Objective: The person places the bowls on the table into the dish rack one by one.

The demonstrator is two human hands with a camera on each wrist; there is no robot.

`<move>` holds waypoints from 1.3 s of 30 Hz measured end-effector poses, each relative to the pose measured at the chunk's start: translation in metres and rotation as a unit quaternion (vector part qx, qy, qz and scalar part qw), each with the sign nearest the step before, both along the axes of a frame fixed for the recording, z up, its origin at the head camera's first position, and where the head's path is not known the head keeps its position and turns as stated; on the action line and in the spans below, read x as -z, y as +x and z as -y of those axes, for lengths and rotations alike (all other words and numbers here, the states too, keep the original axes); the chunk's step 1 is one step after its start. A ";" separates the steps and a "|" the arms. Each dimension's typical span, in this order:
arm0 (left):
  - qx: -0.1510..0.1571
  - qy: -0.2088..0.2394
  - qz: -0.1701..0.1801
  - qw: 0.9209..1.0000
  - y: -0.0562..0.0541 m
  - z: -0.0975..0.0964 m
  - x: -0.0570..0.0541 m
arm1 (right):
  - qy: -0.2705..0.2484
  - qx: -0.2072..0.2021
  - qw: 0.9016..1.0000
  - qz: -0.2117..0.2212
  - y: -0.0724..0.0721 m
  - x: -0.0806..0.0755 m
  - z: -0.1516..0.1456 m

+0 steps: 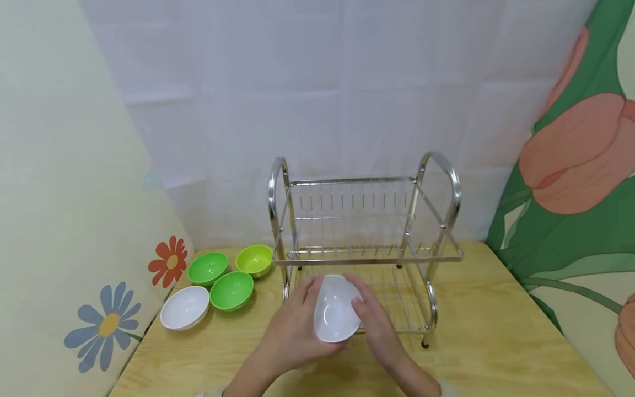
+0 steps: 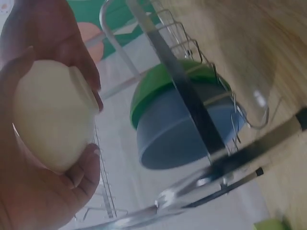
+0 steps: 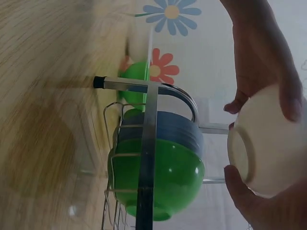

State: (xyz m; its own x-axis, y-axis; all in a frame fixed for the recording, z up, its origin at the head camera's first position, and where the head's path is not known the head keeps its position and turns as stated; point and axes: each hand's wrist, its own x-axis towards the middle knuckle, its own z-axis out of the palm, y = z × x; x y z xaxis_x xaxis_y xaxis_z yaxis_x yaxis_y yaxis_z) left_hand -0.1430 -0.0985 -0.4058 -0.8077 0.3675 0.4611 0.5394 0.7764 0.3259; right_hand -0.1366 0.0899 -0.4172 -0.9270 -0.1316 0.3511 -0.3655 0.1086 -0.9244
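In the head view, a white bowl (image 1: 336, 311) is held between both hands in front of a metal dish rack (image 1: 367, 259), its hollow facing the camera. My left hand (image 1: 292, 333) grips the bowl's left side with curled fingers. On the opposite side, my right hand (image 1: 381, 333) holds it, thumb at the rim. Both wrist views show the bowl's pale outside and its foot ring. Beyond the rack bars there, a green bowl (image 3: 175, 175) and a blue-grey bowl (image 2: 172, 134) stand on edge side by side; in the head view they are hidden.
Left of the rack, another white bowl (image 1: 186, 307), two green bowls, one nearer (image 1: 232, 291) and one farther (image 1: 208, 268), and a yellow-green bowl (image 1: 255, 260) sit on the wooden table (image 1: 496, 331). Behind the rack hangs a white cloth (image 1: 317, 110).
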 end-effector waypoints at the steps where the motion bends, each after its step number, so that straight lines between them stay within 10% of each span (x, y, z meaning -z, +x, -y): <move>1: -0.004 0.003 0.005 1.000 0.001 -0.003 0.003 | -0.002 0.005 1.000 0.007 -0.001 0.002 0.002; 13: -0.029 0.041 0.019 0.999 -0.004 -0.030 0.009 | -0.110 0.071 0.985 0.111 -0.018 0.009 0.003; 23: -0.006 0.014 0.068 0.998 -0.006 -0.025 0.001 | -0.032 0.061 0.991 0.114 -0.037 0.003 -0.016; 26: -0.021 -0.013 0.043 0.999 0.001 -0.020 -0.004 | 0.003 0.070 0.991 0.113 -0.039 0.002 -0.023; 29: -0.017 -0.019 -0.054 0.998 0.010 -0.012 -0.013 | 0.035 0.080 0.992 0.089 -0.042 0.000 -0.030; 32: 0.030 0.023 -0.215 0.976 0.016 -0.002 -0.030 | 0.061 0.079 0.993 0.065 -0.046 0.000 -0.037; 36: 0.089 0.072 -0.415 0.903 0.014 0.011 -0.063 | 0.101 0.082 0.991 0.027 -0.055 0.001 -0.049; 39: 0.093 0.087 -0.476 0.870 0.005 0.020 -0.087 | 0.139 0.098 0.985 0.006 -0.061 0.003 -0.058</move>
